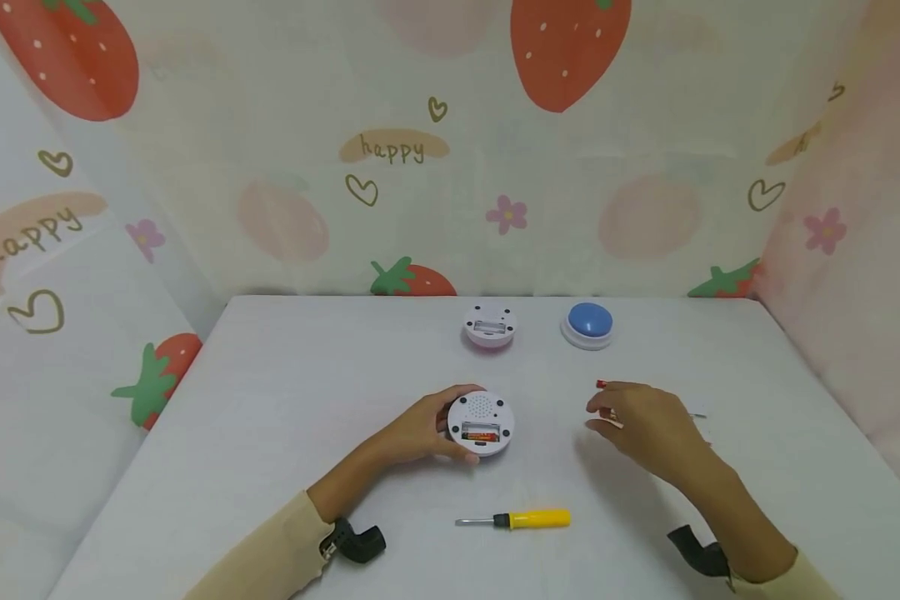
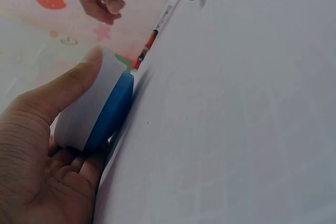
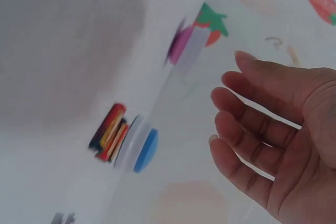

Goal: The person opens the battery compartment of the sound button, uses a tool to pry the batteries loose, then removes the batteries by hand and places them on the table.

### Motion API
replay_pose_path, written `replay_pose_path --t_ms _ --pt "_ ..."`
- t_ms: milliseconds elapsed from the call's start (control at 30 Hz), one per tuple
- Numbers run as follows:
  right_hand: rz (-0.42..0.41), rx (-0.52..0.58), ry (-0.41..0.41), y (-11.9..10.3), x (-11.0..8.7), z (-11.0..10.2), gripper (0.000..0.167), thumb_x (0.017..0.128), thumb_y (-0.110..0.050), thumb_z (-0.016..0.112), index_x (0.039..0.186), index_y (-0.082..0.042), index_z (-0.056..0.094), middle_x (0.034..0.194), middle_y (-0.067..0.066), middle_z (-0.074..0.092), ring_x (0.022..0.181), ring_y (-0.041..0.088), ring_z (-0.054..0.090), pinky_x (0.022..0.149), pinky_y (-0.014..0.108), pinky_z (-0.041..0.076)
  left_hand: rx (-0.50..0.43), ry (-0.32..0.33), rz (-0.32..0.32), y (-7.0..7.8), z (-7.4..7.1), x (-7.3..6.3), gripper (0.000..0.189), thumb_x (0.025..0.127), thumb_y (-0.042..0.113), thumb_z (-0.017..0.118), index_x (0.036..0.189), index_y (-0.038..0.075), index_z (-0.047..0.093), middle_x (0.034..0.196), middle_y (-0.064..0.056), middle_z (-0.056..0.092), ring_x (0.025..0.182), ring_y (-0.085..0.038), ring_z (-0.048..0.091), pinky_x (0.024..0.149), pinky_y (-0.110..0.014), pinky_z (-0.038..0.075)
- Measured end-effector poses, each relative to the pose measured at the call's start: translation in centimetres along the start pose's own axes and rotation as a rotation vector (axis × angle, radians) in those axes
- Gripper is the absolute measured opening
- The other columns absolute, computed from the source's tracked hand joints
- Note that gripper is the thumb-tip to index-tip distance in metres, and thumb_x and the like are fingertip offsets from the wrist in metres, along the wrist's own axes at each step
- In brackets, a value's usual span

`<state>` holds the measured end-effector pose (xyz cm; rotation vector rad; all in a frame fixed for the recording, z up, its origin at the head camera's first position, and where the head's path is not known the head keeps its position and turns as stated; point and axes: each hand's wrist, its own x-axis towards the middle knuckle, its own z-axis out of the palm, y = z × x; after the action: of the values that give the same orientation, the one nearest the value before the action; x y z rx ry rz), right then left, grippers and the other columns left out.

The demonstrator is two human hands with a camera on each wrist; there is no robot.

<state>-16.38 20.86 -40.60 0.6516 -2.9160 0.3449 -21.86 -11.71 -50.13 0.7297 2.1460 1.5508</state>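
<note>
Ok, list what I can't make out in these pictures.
Battery in the held button, head view: print too small.
Small item, head view: partly hidden behind the right hand.
Grey thing, right wrist view: blurred, cut off by the bottom edge.

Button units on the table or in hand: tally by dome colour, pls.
Blue: 2 (held unit in the left hand, back right unit)
Pink: 1 (underside-up unit at the back)
Total: 3
</note>
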Motion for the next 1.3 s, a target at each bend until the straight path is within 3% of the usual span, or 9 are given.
replay_pose_path --t_ms 167,467,933,1133,1300 --pt "-0.025 0.03 -0.019 -2.2 1.1 0.1 0.019 0.081 -0.016 0.087 0.098 -0.015 0.08 0.083 -0.008 0.069 0.075 0.013 0.062 0.065 0.027 0.053 0.007 0.007 -0.003 -0.1 0.0 0.0 0.096 0.073 0.014 0.093 0.154 0.019 0.042 0.145 0.004 0.053 0.131 -0.014 0.052 0.109 -0.026 0.043" --pt "-0.057 0.14 -0.108 -5.1 2.8 1.5 0.021 0.083 -0.022 0.085 0.103 -0.018 0.08 0.083 -0.012 0.066 0.073 0.009 0.057 0.061 0.02 0.048 0.016 0.009 -0.023 0.0 0.1 0.3 0.094 0.075 0.02 0.093 0.153 0.023 0.042 0.149 0.005 0.05 0.134 -0.013 0.05 0.111 -0.027 0.041" --pt "-0.119 0.072 -0.172 -7.9 4.5 3.8 0.021 0.085 -0.023 0.085 0.105 -0.023 0.082 0.089 -0.009 0.07 0.076 0.008 0.058 0.072 0.025 0.052 -0.019 -0.008 -0.002 0.0 -0.2 0.2 0.094 0.074 0.013 0.092 0.153 0.021 0.042 0.146 0.003 0.052 0.129 -0.013 0.053 0.106 -0.025 0.046" --pt "-0.127 0.096 -0.182 -8.5 4.8 4.5 0.019 0.086 -0.022 0.083 0.105 -0.019 0.082 0.09 -0.006 0.071 0.076 0.009 0.058 0.074 0.026 0.053 -0.013 -0.012 0.003 -0.2 -0.2 0.1 0.095 0.075 0.013 0.092 0.154 0.019 0.041 0.149 0.002 0.049 0.132 -0.013 0.051 0.108 -0.023 0.044" --pt "-0.138 0.111 -0.164 -8.7 4.9 4.9 0.015 0.088 -0.015 0.081 0.103 -0.014 0.082 0.093 -0.003 0.074 0.083 0.013 0.063 0.084 0.031 0.058 -0.018 -0.022 0.01 -0.3 -0.2 0.1 0.094 0.075 0.012 0.091 0.154 0.018 0.04 0.148 0.002 0.05 0.131 -0.014 0.052 0.107 -0.024 0.045"
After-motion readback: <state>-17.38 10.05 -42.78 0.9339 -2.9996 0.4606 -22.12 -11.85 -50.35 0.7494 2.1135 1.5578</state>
